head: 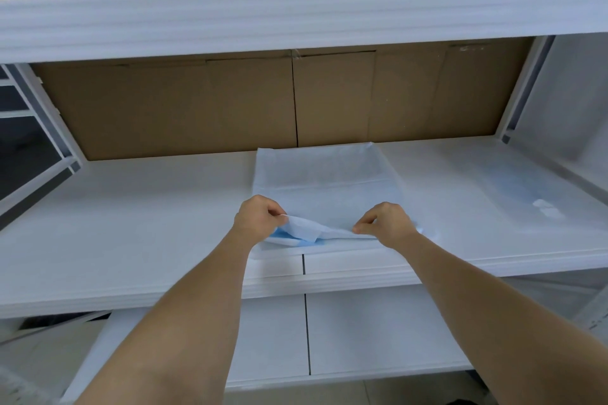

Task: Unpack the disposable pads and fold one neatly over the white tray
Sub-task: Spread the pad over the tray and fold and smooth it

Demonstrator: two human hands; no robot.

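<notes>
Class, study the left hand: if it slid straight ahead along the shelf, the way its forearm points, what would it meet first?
The left hand would first run over the spread pad it pinches; beyond that probably the cardboard boxes, though depth is unclear.

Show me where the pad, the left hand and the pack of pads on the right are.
pad point(325, 181), head view, on its flat white middle
left hand point(255, 219), head view, on the back of the hand
pack of pads point(526, 191), head view, on its clear wrapper
</notes>
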